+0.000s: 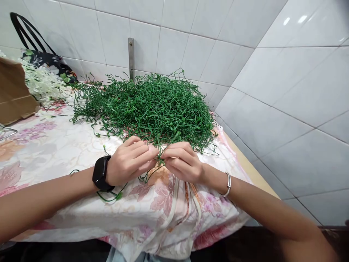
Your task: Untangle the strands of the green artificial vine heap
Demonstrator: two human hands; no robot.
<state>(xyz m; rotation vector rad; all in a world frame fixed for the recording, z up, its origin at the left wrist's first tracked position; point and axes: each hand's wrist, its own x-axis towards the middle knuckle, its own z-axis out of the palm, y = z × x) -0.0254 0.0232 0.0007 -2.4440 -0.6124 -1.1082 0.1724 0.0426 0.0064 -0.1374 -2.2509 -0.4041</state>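
Fingertips nearly meeting, my left hand (133,160) and my right hand (184,160) both pinch thin green artificial stems (160,158) over the front part of the table. A black band with a dark screen is on my left wrist, a silver bangle on my right. Just beyond my hands lies a big tangled heap of green stems (163,105) with small bud-like tips. A few loose green stems (110,196) lie on the cloth under and beside my left wrist. My fingers partly hide the pinched stems.
A floral tablecloth (68,156) covers the table, which meets tiled walls at the back and right. White artificial flowers (43,83), a brown cardboard box (16,91) and a dark floral bag (67,69) stand at the left. A metal strip (131,58) is fixed to the wall.
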